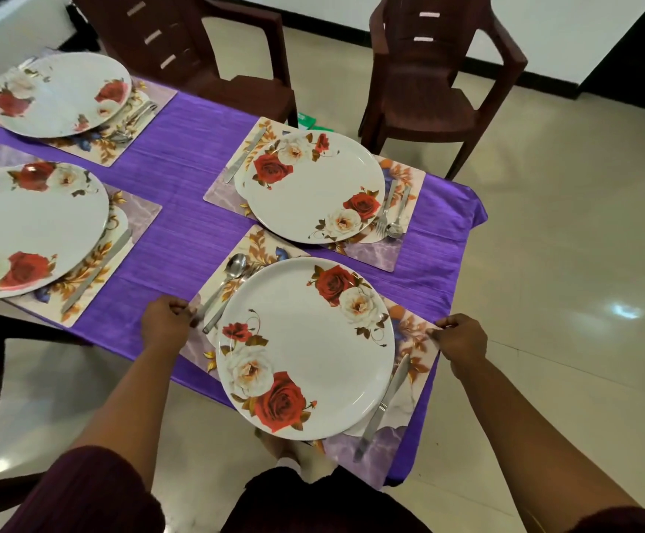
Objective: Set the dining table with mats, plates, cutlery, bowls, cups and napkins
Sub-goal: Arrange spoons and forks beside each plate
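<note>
Both hands grip the nearest mat point(409, 332), one on each side. The left hand point(165, 321) has its fingers curled round the mat's left corner, just beside the handles of a spoon point(222, 286) and a fork point(230, 298) that lie on the mat's left part. The right hand point(463, 338) pinches the mat's right corner between curled fingers and thumb.

Between the two hands a white plate with red and cream roses point(305, 348) rests on this mat. A knife point(384, 407) lies on the mat between the plate and the right forearm, its blade pointing toward the right hand. The mat's near edge overhangs the edge of the desk point(182, 209), which is covered by a purple cloth.

Beyond the hands, further from the person, a second mat point(382, 255) carries another rose plate point(313, 186); a knife lies at that plate's left and a fork and spoon together at its right. This mat's near edge touches or slightly overlaps the far corner of the gripped mat.

To the left of the left hand a third rose plate point(32, 228) sits on its own mat, with a knife beside it on the side toward the hand. Farther off on that side a fourth plate point(63, 94) sits on a mat with cutlery at its right.

Two dark brown plastic chairs point(428, 78) stand on the tiled floor beyond the desk.
</note>
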Motion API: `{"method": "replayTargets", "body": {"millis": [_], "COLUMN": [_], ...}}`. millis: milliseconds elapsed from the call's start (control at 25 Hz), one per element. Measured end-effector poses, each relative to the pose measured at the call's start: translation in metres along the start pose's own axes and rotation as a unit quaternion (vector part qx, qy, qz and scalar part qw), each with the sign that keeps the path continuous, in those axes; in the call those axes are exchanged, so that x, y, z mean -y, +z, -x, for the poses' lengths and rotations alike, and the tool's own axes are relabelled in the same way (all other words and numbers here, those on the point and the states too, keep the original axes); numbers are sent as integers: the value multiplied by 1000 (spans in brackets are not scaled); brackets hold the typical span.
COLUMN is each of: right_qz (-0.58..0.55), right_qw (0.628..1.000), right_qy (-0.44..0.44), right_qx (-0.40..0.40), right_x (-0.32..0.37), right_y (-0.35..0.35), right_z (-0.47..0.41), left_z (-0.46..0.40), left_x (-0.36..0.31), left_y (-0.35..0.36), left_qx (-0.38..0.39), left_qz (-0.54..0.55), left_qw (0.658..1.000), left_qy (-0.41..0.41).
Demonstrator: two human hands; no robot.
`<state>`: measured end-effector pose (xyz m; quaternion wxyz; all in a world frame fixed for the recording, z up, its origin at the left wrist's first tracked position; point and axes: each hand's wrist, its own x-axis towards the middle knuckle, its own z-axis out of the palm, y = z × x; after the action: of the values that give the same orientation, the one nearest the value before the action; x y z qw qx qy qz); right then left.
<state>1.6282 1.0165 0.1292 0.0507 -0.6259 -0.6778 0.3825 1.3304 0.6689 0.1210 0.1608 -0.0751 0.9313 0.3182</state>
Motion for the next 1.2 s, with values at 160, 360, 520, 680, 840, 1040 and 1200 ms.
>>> {"method": "replayTargets", "body": {"millis": [160, 360, 520, 680, 840, 1040, 1200], "right_qz": [3, 10, 9, 10, 1, -13, -26], "right_qw": [1000, 998, 995, 992, 989, 989, 990], "right_qy": [-17, -56, -92, -123, -148, -150, -135], "right_qx": [-13, -16, -25, -13, -3, -14, -38], "right_x": [4, 12, 20, 26, 21, 26, 27], "right_y": [2, 3, 7, 10, 13, 17, 24], "right_z": [-2, -6, -7, -9, -10, -12, -11], "left_z": [6, 13, 16, 20, 19, 23, 25], "left_x": [5, 15, 20, 21, 21, 18, 14], "left_y": [-1, -3, -6, -8, -9, -11, -12], "left_qx": [-13, -28, -30, -37, -39, -59, -59], "left_qz": [10, 6, 8, 14, 39, 84, 70], "left_qw": [1000, 998, 997, 996, 995, 990, 992], "left_qy": [-21, -55, -68, -77, -86, -93, -89]}}
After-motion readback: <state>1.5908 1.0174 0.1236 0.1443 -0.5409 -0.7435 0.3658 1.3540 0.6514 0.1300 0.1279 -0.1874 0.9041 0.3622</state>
